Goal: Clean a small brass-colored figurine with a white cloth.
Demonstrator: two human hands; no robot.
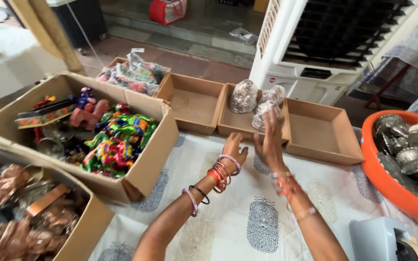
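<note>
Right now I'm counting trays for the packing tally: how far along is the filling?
Done: the middle tray holds three wrapped silver bundles. In hand: the right hand and left hand are raised at that tray, holding nothing. Left: the trays on either side sit bare, and the orange tub is full of silver pieces.

I had open cloth (247,212) ahead — big carton (146,164) crowded my left, orange tub (378,179) my right.

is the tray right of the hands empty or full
Empty: the right-hand cardboard tray shows only its bare brown bottom, while the middle tray holds wrapped bundles.
</note>
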